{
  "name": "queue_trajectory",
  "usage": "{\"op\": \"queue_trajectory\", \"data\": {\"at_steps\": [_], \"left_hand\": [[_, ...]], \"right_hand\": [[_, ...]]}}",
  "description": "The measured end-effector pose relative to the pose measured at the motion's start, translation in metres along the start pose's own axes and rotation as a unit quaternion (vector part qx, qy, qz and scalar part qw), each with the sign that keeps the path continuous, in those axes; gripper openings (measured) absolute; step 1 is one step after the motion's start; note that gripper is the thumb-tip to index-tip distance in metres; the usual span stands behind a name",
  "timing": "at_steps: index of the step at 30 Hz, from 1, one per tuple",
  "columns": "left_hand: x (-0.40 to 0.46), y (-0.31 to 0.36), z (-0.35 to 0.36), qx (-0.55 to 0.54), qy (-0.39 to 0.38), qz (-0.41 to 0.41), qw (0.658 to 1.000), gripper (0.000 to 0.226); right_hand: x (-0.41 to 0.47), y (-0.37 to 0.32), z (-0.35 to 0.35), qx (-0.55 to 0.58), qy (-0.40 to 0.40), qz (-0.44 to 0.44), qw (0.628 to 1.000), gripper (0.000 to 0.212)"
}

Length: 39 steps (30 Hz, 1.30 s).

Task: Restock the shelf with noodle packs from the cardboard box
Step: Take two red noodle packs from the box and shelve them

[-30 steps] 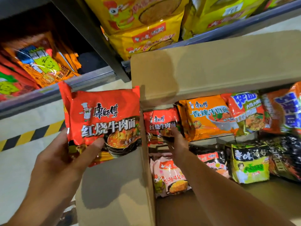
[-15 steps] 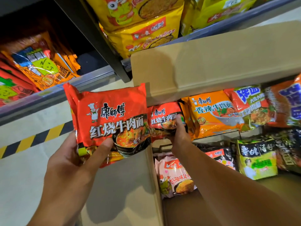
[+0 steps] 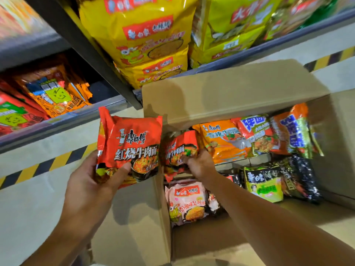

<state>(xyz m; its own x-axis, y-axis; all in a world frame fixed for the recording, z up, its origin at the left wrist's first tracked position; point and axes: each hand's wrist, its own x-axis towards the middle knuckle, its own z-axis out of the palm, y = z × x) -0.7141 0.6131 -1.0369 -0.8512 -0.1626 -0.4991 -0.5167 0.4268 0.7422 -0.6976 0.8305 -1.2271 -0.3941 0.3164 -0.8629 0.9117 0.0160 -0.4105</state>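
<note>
My left hand (image 3: pixel 92 181) grips a red noodle pack (image 3: pixel 130 143) by its lower edge, just left of the open cardboard box (image 3: pixel 134 217). Inside the box, my right hand (image 3: pixel 197 164) grips a second red noodle pack (image 3: pixel 178 148) and holds it raised near the box's left wall. More packs lie in the box: an orange pack (image 3: pixel 221 139), a pink pack (image 3: pixel 186 202), a green-and-black pack (image 3: pixel 263 183) and others. The shelf (image 3: pixel 63 116) runs along the upper left with orange and red packs on it.
A dark upright post (image 3: pixel 92 52) divides the shelving. Big yellow multipacks (image 3: pixel 146 41) fill the bay behind the box's raised flap (image 3: pixel 230 93). Yellow-and-black hazard tape (image 3: pixel 48 164) marks the pale floor below the shelf.
My right hand has lifted the second red pack higher and leftward in the box. The left hand and its pack shifted slightly right, closer to the box wall; the view tilted up.
</note>
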Motion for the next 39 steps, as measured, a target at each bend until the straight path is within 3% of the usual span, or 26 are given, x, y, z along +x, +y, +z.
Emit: {"op": "queue_trajectory", "data": {"at_steps": [4,10,18,27,29,34,39], "left_hand": [[-0.021,0.040,-0.025,0.020,0.014,0.011,1.000,0.031],[-0.061,0.116,-0.073,0.052,0.039,0.055,0.996,0.026],[-0.155,0.260,-0.155,-0.042,0.067,0.099,0.992,0.030],[-0.318,0.423,-0.244,-0.063,0.135,0.189,0.971,0.035],[-0.351,0.448,-0.259,-0.062,0.168,0.215,0.960,0.035],[-0.415,0.490,-0.291,-0.117,0.203,0.253,0.939,0.031],[-0.473,0.512,-0.326,-0.118,0.232,0.298,0.919,0.040]], "right_hand": [[-0.056,-0.032,-0.027,-0.112,-0.018,-0.084,0.990,0.050],[-0.166,-0.097,-0.087,-0.109,-0.037,-0.182,0.976,0.026],[-0.335,-0.202,-0.195,-0.130,-0.036,-0.316,0.939,0.045],[-0.569,-0.313,-0.308,-0.042,-0.100,-0.441,0.891,0.048],[-0.616,-0.328,-0.327,-0.014,-0.095,-0.463,0.881,0.027],[-0.702,-0.347,-0.359,0.022,-0.096,-0.530,0.842,0.045],[-0.756,-0.362,-0.361,0.016,-0.127,-0.587,0.799,0.040]]}}
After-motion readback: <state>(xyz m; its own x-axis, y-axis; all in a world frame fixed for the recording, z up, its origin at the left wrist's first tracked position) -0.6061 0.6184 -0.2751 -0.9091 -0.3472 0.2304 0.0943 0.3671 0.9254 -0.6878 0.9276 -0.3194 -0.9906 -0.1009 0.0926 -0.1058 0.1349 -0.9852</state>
